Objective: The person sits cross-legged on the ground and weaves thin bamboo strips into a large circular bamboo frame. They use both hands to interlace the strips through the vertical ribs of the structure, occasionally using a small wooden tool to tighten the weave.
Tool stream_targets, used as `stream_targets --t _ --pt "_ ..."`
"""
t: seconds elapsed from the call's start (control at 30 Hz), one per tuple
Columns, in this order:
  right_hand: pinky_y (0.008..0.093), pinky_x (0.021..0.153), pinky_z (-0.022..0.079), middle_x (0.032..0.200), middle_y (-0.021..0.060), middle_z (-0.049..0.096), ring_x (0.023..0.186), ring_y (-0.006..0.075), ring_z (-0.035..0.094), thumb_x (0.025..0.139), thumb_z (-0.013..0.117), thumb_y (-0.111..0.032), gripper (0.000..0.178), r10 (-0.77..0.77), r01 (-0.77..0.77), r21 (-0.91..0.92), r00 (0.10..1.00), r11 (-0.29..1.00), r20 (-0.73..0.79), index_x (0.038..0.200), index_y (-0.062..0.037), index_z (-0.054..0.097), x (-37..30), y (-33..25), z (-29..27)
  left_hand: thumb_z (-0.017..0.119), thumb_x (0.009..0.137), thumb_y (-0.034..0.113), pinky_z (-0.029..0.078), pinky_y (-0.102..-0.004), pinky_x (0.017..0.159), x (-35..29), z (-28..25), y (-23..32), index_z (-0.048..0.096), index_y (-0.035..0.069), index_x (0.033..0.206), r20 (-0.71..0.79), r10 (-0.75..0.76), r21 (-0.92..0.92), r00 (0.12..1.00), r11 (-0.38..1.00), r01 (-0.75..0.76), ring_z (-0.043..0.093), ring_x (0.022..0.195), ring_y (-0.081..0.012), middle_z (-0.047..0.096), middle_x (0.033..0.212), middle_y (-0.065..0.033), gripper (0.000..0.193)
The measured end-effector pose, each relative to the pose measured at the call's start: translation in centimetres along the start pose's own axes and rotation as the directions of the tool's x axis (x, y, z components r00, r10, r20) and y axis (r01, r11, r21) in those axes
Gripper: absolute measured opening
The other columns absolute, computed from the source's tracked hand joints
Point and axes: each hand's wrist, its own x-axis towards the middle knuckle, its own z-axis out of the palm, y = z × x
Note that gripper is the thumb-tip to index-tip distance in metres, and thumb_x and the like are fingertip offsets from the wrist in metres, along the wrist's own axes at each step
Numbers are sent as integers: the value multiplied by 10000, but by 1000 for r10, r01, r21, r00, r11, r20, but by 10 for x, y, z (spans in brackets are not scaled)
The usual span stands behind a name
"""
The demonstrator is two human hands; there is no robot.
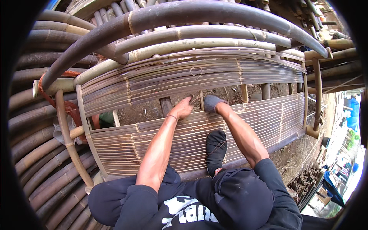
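Note:
A bamboo bench frame [78, 103] with two bands of thin split slats lies before me. My left hand [181, 109] is bare, its fingers curled at the far edge of the near slat band [172, 143]. My right hand [213, 104], in a grey glove, is closed at the same edge, a little to the right. Between them a narrow upright strip [202, 100] crosses the gap. What either hand grips is too hidden to tell. A thin looped strand [196, 72] rests on the far slat band [184, 79]. My dark-covered foot [216, 149] is on the near slats.
Thick curved bamboo poles [165, 17] arch over the far side. Many stacked bamboo poles [42, 153] line the left. An orange strap [71, 109] hangs at the left frame corner. Cut bamboo ends [306, 182] are bundled at lower right.

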Motion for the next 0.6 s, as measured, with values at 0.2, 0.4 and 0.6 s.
stream_targets --t 0.2,0.4,0.6 --pt "415 760 531 971 215 702 837 350 683 863 549 -219 282 -178 104 428 975 898 136 1023 -44 702 6 24 6 680 803 232 517 -378 863 8 5 21 667 -42 1155 128 -189 -63 974 978 198 680 986 -315 707 1065 -227 446" --pt "452 914 516 1142 183 660 1042 376 637 803 663 -302 353 232 -110 398 934 911 -271 1096 -109 700 -62 -21 -43 726 866 212 474 -294 646 -20 -32 53 752 31 934 80 -187 -293 979 934 203 597 720 -116 700 780 -46 195" --pt "383 917 504 1127 151 666 1053 295 629 813 752 -234 328 318 210 715 788 667 -528 1108 -96 713 -119 -56 -42 723 891 246 387 -219 579 -27 -51 87 741 74 932 499 -61 -548 864 751 369 529 681 -56 665 805 10 177"
